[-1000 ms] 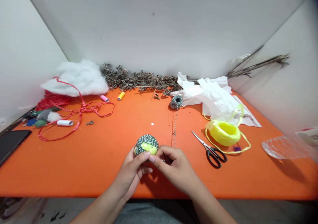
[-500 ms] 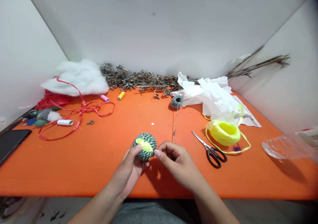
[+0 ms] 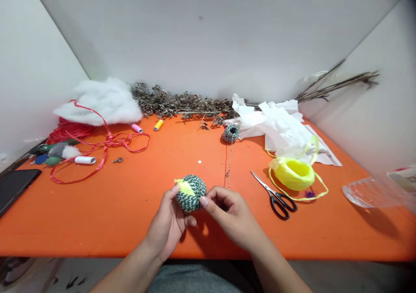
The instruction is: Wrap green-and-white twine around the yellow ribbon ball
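Note:
My left hand point(image 3: 169, 226) holds a ball point(image 3: 191, 192) wound with dark green and white twine, its thumb on the upper left side and its fingers beneath. A bright yellow patch shows between the windings on the ball's upper left. At the ball's right edge, my right hand point(image 3: 230, 215) is closed in a pinch, thumb and forefinger meeting on the twine; the exact grip is partly hidden. From that hand the twine point(image 3: 230, 163) runs back, with a small tangle in it, to a spool of the same twine point(image 3: 231, 133) lying on the table.
Black-handled scissors point(image 3: 276, 197) and a roll of yellow plastic ribbon point(image 3: 294, 174) lie to the right, near a clear plastic bottle point(image 3: 373, 193). White paper point(image 3: 279, 126), dried plants point(image 3: 182, 104), white stuffing point(image 3: 100, 102), red ribbon point(image 3: 105, 148) and a phone point(image 3: 19, 189) surround the orange table point(image 3: 97, 215).
The ball has turned in my left hand, moving the yellow patch toward the upper left with a loose yellow end showing. My right hand has shifted slightly left and down, against the ball.

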Tool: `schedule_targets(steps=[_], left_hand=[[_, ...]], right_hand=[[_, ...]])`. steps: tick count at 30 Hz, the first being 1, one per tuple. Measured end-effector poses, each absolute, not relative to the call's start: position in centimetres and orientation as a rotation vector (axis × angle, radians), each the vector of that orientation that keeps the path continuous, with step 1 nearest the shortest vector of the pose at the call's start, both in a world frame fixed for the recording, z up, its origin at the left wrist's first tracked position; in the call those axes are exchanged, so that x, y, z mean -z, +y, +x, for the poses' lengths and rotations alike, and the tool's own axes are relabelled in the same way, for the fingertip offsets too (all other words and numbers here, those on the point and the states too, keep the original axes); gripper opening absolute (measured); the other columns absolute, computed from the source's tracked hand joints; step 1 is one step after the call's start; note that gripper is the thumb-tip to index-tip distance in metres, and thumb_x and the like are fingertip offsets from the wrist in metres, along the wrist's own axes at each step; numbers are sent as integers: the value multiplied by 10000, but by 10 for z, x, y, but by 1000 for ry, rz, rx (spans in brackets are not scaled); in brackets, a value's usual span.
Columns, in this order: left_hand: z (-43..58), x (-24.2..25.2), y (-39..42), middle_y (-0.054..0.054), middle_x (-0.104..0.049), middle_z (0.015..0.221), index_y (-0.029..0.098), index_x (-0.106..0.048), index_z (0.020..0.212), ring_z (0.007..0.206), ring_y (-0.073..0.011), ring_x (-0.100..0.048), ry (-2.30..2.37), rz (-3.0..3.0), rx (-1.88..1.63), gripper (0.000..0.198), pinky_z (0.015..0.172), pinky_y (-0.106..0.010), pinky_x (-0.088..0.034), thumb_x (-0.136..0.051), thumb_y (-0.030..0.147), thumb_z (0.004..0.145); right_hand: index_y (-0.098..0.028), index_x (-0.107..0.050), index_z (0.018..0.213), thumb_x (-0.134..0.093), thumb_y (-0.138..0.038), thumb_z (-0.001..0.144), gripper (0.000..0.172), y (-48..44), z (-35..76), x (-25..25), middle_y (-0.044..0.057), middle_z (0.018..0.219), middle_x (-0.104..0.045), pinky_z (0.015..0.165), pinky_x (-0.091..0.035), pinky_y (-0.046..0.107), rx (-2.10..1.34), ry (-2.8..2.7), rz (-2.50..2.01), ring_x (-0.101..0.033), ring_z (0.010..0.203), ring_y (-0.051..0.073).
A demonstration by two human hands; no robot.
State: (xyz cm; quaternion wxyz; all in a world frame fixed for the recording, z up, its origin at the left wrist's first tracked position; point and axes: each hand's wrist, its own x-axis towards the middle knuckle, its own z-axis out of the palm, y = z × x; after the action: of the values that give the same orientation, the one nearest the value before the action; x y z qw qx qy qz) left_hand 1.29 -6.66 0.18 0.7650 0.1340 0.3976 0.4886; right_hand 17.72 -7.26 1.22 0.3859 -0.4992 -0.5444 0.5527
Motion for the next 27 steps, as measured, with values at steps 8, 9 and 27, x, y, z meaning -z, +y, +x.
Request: schedule_targets(steps=[8,9,27], left_hand=[[13,5,-68,-106,-737,1077,148,-692,1092,935,-216,-687,873,350,-1006,312,732,-289,-607,-718,349,855],[13,6,-68,-112,-736,1089,140,-700,1084,970,-220,-683,856,346,-1016,306,778,-290,-599,-714,346,858],[7,-3,-66,-90,-751,965,152,-713,1085,764,-186,-700,804,250,-972,302,577,-272,-599,-618,400,939]], right_hand=[[-178,-550,712,-645,-488,917,384,-73,176,-11,-22,661,-531,570,-353,237,-1376,-1441,-1289,-461,617,112],[-178,-551,712,-643,-488,920,385,-73,176,-11,-23,660,-529,570,-352,237,-1375,-1451,-1291,-459,617,112],[-178,-608,839,-641,-451,943,294,-74,180,-20,-9,772,-587,666,-425,245,-1433,-1398,-1166,-538,717,126]])
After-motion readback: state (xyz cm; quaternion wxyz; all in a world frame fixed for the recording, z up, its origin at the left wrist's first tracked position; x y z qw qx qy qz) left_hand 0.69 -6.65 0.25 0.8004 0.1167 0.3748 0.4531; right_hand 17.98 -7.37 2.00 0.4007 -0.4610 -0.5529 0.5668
